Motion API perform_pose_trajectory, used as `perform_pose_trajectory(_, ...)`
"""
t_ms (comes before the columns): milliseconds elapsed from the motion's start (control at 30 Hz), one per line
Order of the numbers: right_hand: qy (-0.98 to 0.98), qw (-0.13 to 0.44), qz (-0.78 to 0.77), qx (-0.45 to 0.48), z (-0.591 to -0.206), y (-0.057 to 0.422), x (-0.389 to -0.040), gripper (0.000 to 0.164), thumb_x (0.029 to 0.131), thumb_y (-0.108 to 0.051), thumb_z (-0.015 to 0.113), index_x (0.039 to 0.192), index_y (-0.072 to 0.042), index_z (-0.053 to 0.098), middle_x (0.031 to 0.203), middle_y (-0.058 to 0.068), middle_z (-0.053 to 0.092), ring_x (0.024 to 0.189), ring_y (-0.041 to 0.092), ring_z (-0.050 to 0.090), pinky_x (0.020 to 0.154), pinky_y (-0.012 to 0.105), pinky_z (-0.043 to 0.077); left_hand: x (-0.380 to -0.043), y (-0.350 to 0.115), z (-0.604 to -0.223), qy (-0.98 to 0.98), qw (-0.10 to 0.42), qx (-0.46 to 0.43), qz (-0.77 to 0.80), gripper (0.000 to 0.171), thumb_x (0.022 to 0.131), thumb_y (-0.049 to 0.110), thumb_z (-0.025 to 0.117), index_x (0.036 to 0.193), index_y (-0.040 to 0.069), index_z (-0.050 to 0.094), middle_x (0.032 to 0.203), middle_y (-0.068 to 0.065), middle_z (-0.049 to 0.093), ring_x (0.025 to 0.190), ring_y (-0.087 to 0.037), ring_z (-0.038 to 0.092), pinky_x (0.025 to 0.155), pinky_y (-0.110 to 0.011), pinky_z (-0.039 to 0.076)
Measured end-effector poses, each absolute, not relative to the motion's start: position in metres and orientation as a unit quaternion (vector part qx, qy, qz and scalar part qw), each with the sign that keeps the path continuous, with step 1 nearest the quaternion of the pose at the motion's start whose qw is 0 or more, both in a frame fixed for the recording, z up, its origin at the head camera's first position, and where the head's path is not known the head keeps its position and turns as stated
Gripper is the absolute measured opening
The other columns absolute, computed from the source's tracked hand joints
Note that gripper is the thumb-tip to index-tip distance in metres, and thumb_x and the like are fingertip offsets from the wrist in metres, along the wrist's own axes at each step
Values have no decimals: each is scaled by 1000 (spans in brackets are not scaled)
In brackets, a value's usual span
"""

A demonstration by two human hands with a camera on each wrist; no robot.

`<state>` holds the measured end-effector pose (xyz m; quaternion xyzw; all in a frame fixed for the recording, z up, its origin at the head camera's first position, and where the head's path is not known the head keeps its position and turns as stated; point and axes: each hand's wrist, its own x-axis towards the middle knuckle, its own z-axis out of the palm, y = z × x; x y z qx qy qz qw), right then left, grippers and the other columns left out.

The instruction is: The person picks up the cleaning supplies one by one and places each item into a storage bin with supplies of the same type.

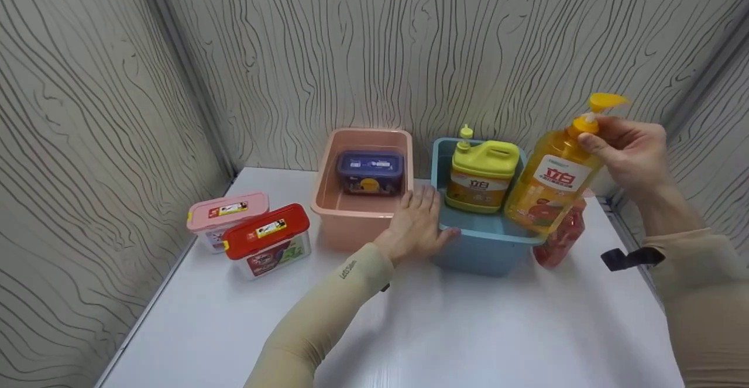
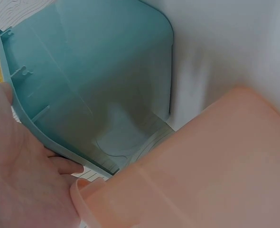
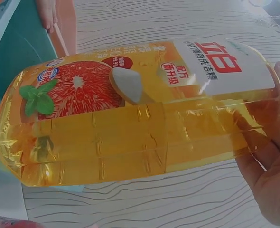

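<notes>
My right hand (image 1: 635, 151) grips the neck of an orange pump bottle of dish soap (image 1: 553, 180), just under its yellow pump. The bottle tilts, its base over the right part of the blue bin (image 1: 477, 256). In the right wrist view the dish soap bottle's grapefruit label faces the camera, with the fingers at its neck end. My left hand (image 1: 414, 224) rests with straight fingers on the blue bin's left rim, beside the pink bin (image 1: 351, 230). A yellow-green jug of dish soap (image 1: 481, 177) stands inside the blue bin.
A dark blue lidded tub (image 1: 370, 171) sits in the pink bin. To the left stand a red-lidded box (image 1: 269, 244) and a pink-lidded box (image 1: 225, 215). A red bottle (image 1: 564, 239) stands against the blue bin's right side, partly hidden. Patterned panels (image 1: 351, 43) enclose the table.
</notes>
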<state>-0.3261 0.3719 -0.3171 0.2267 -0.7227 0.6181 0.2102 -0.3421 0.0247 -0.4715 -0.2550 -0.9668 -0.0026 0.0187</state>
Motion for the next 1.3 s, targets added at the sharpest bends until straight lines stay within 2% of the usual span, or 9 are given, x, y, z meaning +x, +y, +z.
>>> perform_pose_trajectory(400,-767,183,578,213,-326,347,-357,31,110,-6,71,138,6,73,116,-12,85,106,3,80,94,12,62,-341,24,-472,-967,16,-253,-21,98,112,77,26,180,6,18,191,-15,17,179,-33,17,147,-51,15)
perform_pose_trajectory(800,-808,172,527,199,-346,322,-382,38,112,-16,71,140,9,71,113,-23,81,103,0,77,94,12,62,-341,25,-472,-968,17,-251,-24,99,112,78,26,181,7,16,191,-14,14,180,-33,16,147,-51,14)
perform_pose_trajectory(933,-804,156,536,205,-355,315,-388,40,112,-15,70,142,11,69,113,-24,80,105,-1,78,96,13,62,-340,25,-472,-966,23,-256,-13,97,113,75,26,180,6,19,191,-14,18,179,-33,19,147,-51,16)
perform_pose_trajectory(1300,-807,131,538,207,-368,293,-402,42,112,-19,70,144,8,68,114,-22,78,108,-1,77,97,12,61,-340,24,-471,-967,29,-253,4,97,113,76,24,180,6,19,191,-14,19,179,-33,20,147,-50,18)
